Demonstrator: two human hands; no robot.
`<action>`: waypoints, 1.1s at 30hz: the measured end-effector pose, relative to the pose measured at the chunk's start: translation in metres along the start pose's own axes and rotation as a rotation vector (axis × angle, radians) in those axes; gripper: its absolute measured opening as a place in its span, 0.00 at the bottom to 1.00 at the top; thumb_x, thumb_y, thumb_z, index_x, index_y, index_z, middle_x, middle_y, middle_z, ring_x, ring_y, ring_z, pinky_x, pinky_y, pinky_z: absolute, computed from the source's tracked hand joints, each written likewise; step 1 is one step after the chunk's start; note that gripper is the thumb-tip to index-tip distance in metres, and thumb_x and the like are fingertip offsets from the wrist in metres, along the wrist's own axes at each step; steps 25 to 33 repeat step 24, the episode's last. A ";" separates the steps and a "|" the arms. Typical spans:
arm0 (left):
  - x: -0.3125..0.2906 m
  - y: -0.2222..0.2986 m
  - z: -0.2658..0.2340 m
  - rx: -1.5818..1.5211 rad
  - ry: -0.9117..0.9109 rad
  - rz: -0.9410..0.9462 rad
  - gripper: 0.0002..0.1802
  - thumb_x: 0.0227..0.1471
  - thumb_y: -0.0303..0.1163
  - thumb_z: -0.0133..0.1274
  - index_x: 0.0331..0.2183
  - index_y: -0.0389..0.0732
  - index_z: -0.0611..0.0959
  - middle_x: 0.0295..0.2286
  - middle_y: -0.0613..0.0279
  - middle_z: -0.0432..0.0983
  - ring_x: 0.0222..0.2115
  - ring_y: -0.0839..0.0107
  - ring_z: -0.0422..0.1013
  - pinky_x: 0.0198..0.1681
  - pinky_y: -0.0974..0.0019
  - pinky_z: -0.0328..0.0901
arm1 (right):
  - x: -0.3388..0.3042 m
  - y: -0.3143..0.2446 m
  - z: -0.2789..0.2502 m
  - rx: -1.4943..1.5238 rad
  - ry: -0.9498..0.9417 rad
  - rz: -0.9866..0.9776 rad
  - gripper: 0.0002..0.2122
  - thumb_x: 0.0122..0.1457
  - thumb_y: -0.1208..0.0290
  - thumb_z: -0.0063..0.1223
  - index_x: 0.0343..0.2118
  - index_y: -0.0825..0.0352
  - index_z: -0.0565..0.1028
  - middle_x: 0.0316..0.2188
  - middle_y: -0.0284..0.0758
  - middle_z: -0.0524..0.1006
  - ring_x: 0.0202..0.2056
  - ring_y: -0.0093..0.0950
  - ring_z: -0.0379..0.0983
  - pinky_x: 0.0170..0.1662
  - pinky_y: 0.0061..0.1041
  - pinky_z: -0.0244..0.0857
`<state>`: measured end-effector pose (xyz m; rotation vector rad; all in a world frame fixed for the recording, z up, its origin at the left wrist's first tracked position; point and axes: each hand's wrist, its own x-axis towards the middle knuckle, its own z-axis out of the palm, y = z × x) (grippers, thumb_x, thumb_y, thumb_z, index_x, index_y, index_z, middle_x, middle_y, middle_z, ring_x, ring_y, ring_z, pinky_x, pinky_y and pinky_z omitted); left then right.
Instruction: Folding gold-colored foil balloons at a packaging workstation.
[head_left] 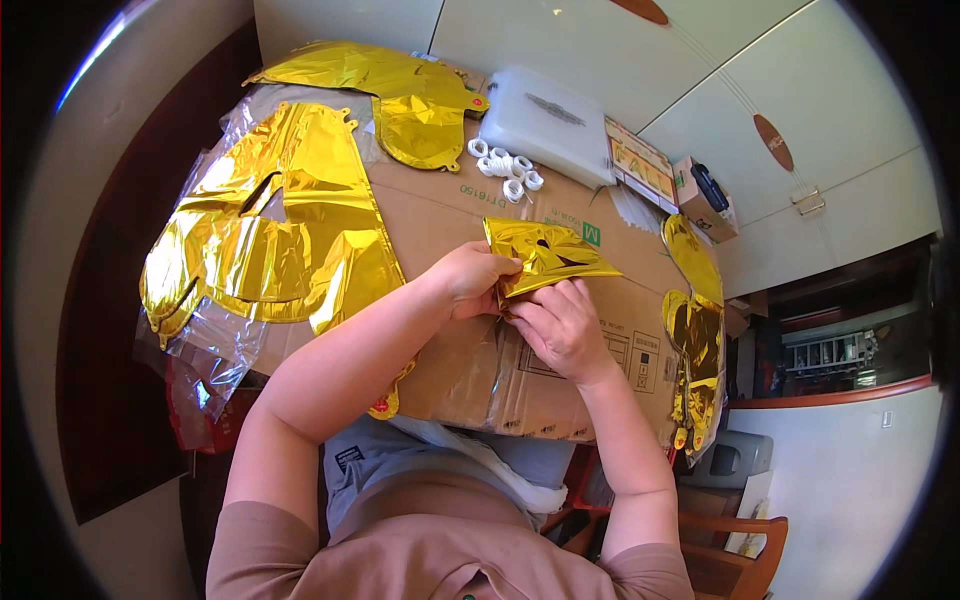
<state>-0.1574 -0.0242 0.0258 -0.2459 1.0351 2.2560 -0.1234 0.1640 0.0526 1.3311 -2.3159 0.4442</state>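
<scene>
A folded gold foil balloon (548,250) is held above the cardboard, at the middle of the table. My left hand (474,282) pinches its left edge, thumb on top and the other fingers mostly hidden beneath. At the lower edge, my right hand (566,326) has its curled fingers closed on the foil. To the left lies a large flat gold foil balloon (335,225), with a slit opening and small tabs at its edges. Another flat foil balloon (415,120) stretches along the back. More gold foil pieces (692,350) lie along the table's right edge.
Several small white ribbon rolls (508,168) sit near a translucent plastic box (545,120). A printed flat box (642,165) and a small carton (704,198) stand at the back right. Flattened cardboard (430,215) covers the table. Clear plastic wrap (225,345) hangs off the left edge.
</scene>
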 end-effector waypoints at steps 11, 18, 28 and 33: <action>-0.003 0.003 0.000 -0.021 -0.016 -0.025 0.14 0.65 0.29 0.45 0.50 0.37 0.75 0.43 0.56 0.78 0.42 0.63 0.77 0.47 0.45 0.75 | 0.001 0.000 0.008 -0.130 0.197 0.241 0.15 0.48 0.66 0.69 0.35 0.63 0.75 0.28 0.32 0.75 0.31 0.35 0.71 0.42 0.37 0.62; -0.003 0.004 -0.001 -0.057 -0.037 -0.041 0.14 0.64 0.28 0.45 0.49 0.36 0.75 0.41 0.56 0.78 0.41 0.63 0.77 0.49 0.43 0.74 | 0.001 0.003 0.004 0.079 0.205 0.305 0.13 0.51 0.70 0.67 0.37 0.65 0.75 0.31 0.35 0.79 0.35 0.37 0.75 0.45 0.37 0.64; -0.003 0.002 0.001 0.015 -0.008 -0.055 0.14 0.64 0.29 0.48 0.50 0.38 0.75 0.40 0.56 0.78 0.41 0.62 0.77 0.48 0.39 0.73 | -0.003 0.007 -0.008 0.374 0.093 0.448 0.08 0.52 0.76 0.65 0.35 0.63 0.78 0.33 0.36 0.80 0.37 0.39 0.76 0.44 0.35 0.68; -0.003 0.002 0.001 0.015 -0.008 -0.055 0.14 0.64 0.29 0.48 0.50 0.38 0.75 0.40 0.56 0.78 0.41 0.62 0.77 0.48 0.39 0.73 | -0.003 0.007 -0.008 0.374 0.093 0.448 0.08 0.52 0.76 0.65 0.35 0.63 0.78 0.33 0.36 0.80 0.37 0.39 0.76 0.44 0.35 0.68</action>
